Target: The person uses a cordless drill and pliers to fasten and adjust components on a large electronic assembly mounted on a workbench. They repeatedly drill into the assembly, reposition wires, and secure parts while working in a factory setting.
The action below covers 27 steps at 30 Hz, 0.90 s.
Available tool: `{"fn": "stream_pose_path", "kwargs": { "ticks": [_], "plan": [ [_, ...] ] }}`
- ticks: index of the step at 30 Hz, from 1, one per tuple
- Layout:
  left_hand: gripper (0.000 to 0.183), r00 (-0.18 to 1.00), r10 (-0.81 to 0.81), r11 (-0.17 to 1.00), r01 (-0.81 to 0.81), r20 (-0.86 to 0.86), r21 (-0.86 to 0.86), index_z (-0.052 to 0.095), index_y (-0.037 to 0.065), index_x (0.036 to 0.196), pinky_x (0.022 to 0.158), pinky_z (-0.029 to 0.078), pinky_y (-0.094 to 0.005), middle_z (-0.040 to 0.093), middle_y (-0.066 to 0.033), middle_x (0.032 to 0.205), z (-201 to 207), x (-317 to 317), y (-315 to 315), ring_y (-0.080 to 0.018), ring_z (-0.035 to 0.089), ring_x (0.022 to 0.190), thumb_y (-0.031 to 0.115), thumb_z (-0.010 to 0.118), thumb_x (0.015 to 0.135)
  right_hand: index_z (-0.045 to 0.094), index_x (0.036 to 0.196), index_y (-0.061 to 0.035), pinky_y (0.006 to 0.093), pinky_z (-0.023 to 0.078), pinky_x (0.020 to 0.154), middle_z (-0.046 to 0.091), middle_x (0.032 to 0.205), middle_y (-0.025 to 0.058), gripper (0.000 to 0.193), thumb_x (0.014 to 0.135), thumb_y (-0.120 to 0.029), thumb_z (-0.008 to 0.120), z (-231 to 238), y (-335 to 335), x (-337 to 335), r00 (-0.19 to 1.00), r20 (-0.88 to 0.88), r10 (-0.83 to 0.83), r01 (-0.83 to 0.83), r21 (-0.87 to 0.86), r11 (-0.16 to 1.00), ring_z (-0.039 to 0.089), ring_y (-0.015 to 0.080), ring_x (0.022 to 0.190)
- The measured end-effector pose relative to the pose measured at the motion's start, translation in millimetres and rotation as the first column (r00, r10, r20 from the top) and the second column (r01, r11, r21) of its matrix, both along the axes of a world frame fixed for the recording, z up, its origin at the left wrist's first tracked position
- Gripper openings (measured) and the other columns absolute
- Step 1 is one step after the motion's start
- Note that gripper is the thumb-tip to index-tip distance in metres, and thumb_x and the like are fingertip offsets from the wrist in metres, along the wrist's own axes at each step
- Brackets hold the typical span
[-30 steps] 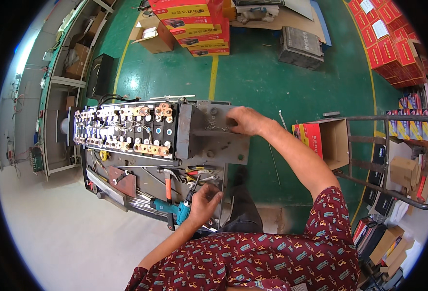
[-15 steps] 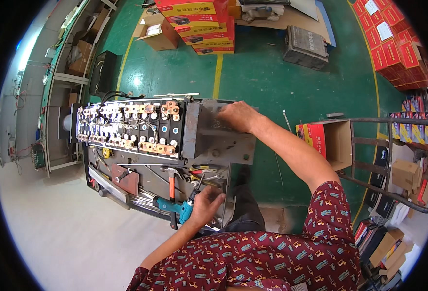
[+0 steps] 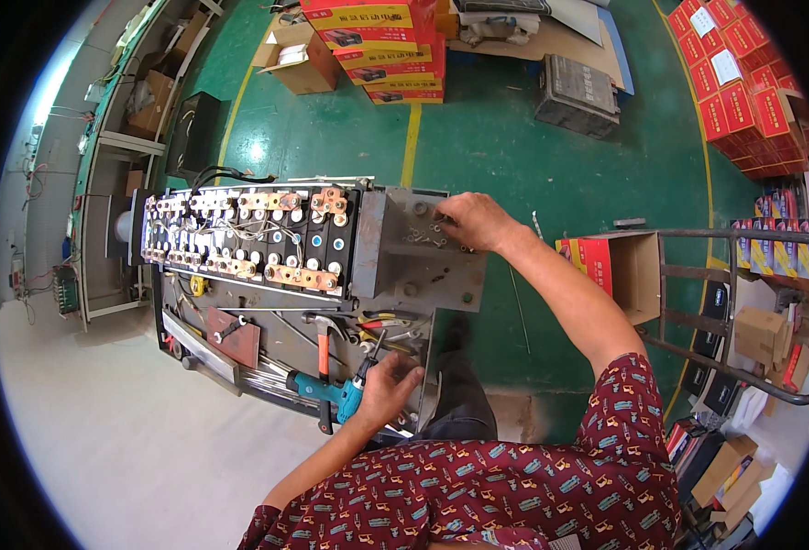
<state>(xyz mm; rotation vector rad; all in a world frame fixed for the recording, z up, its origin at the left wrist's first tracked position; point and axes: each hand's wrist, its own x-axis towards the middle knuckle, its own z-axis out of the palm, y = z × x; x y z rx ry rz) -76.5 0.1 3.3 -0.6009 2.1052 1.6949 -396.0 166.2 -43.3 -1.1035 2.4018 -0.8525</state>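
Note:
My left hand (image 3: 390,387) is closed around a teal cordless drill (image 3: 347,400), low in front of me over the tool tray. My right hand (image 3: 476,221) reaches to a grey metal plate (image 3: 450,291), its fingers bunched and pointing down beside several small loose nuts and bolts (image 3: 429,237). Whatever those fingertips pinch, if anything, is too small to tell. To the left of the plate sits a long battery pack (image 3: 280,254) with copper connecting bars, white caps and thin wires across its top.
A hammer (image 3: 323,346) with an orange handle, pliers (image 3: 388,323) and other tools lie below the pack. An open carton (image 3: 636,275) and a metal-framed cart (image 3: 698,270) stand at right. Red boxes (image 3: 381,55) are stacked beyond, with a grey battery (image 3: 577,95) on the floor.
My right hand has shifted right across the plate, uncovering the loose nuts and bolts. My left hand with the drill has hardly moved.

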Motion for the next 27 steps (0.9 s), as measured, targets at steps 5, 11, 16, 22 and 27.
{"fn": "stream_pose_path", "kwargs": {
  "ticks": [5,11,16,22,27],
  "plan": [
    [0.016,1.0,-0.02,1.0,0.02,0.021,-0.021,0.066,0.0,0.098,0.073,0.054,-0.0309,0.07,-0.0069,0.083,0,1,-1,-0.0132,0.065,0.077,0.012,0.075,0.093,0.072,0.094,-0.0082,0.0506,0.056,0.083,0.071,0.097,0.0194,0.015,0.086,-0.019,0.064,2,-8,2,0.999,0.002,0.037,-0.037,0.006,0.999,0.068,0.0411,0.095],
    [0.016,1.0,-0.019,1.0,0.019,0.016,-0.015,0.067,0.0,0.098,0.072,0.054,-0.0304,0.07,-0.0065,0.083,-1,-1,-2,-0.0127,0.064,0.077,0.013,0.075,0.093,0.069,0.092,-0.0049,0.0515,0.055,0.084,0.07,0.096,0.0213,0.017,0.089,-0.021,0.064,2,-19,6,1.0,0.008,-0.013,0.012,0.089,0.996,0.068,0.0418,0.096],
    [0.016,1.0,0.002,1.0,-0.002,0.021,-0.009,0.067,0.001,0.098,0.071,0.053,-0.0296,0.07,-0.0056,0.083,-1,2,-4,-0.0117,0.064,0.076,0.013,0.076,0.092,0.066,0.096,-0.0028,0.0504,0.054,0.084,0.07,0.099,0.0217,0.015,0.092,-0.017,0.064,3,-1,6,0.976,0.128,-0.175,0.187,-0.094,0.978,0.067,0.042,0.099],
    [0.016,1.0,0.001,1.0,-0.001,0.03,0.007,0.067,0.001,0.098,0.072,0.054,-0.0292,0.071,-0.0063,0.084,-4,3,-3,-0.0118,0.065,0.077,0.012,0.076,0.092,0.067,0.1,-0.0036,0.0492,0.054,0.085,0.07,0.103,0.0219,0.014,0.089,-0.012,0.067,4,7,4,0.98,0.189,-0.055,0.065,-0.047,0.997,0.067,0.0415,0.102],
    [0.017,1.0,-0.002,1.0,0.001,0.012,0.023,0.067,0.0,0.099,0.073,0.054,-0.0294,0.071,-0.0074,0.086,-8,6,-3,-0.0128,0.066,0.078,0.013,0.076,0.092,0.07,0.1,-0.0054,0.0497,0.056,0.085,0.071,0.104,0.0208,0.016,0.084,-0.008,0.069,-1,-5,4,0.997,0.073,0.012,-0.016,0.045,0.999,0.067,0.0412,0.103]
  ]
}}
